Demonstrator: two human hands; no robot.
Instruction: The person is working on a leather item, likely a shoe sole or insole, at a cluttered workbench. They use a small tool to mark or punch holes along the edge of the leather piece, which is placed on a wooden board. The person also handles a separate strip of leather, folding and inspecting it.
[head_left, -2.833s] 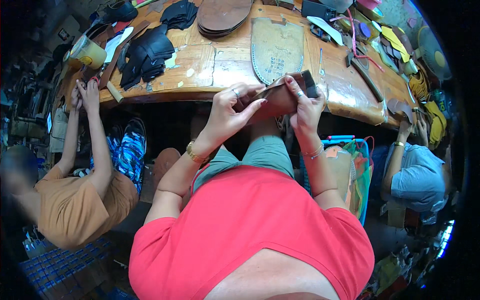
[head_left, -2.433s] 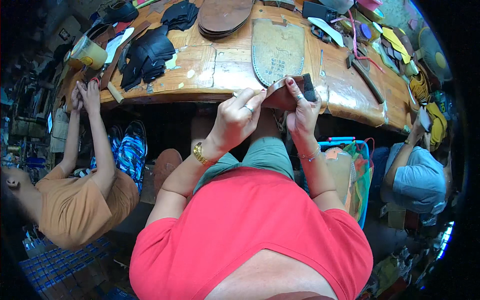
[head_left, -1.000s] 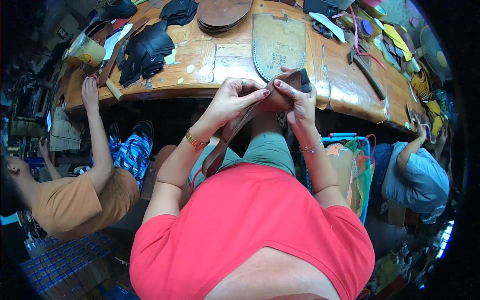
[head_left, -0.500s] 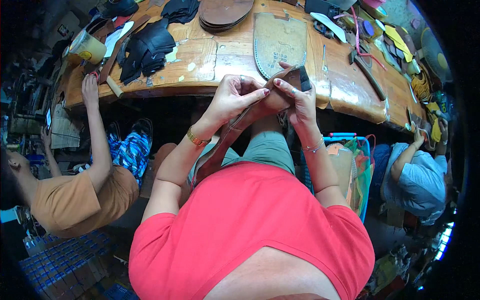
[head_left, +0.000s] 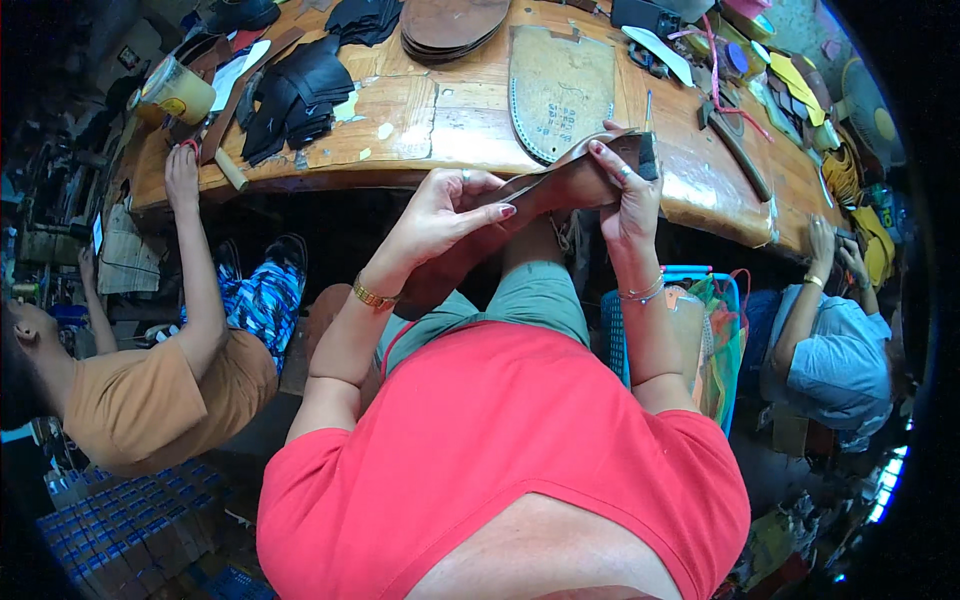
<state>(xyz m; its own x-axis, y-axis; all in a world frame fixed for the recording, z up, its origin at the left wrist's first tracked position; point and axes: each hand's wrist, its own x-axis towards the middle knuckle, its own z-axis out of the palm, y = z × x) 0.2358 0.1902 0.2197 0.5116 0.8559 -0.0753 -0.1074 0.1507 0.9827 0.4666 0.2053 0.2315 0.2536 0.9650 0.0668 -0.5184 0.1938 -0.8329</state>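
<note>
A long brown leather piece (head_left: 568, 188) is stretched between my two hands above my lap, near the table's front edge. My left hand (head_left: 452, 210) pinches its edge between thumb and fingers. Gripping the dark-tipped end, my right hand (head_left: 630, 200) has its thumb on top and its fingers behind. The rest of the leather hangs down toward my lap, partly hidden behind my left hand and wrist. Just beyond it on the table lies a tan, round-ended template (head_left: 562, 90) with holes along its edge.
The wooden table (head_left: 465, 120) carries black leather pieces (head_left: 300, 90), a stack of brown ovals (head_left: 452, 25), a hammer (head_left: 738, 155) and a yellowish jar (head_left: 180, 95). A blue basket (head_left: 735, 370) stands right of my legs. One person (head_left: 160, 390) sits at left, another (head_left: 830, 345) at right.
My right hand has moved right with the leather's dark end, and my left hand has shifted left along its edge. The piece is spread wider. The person at right has moved their hands.
</note>
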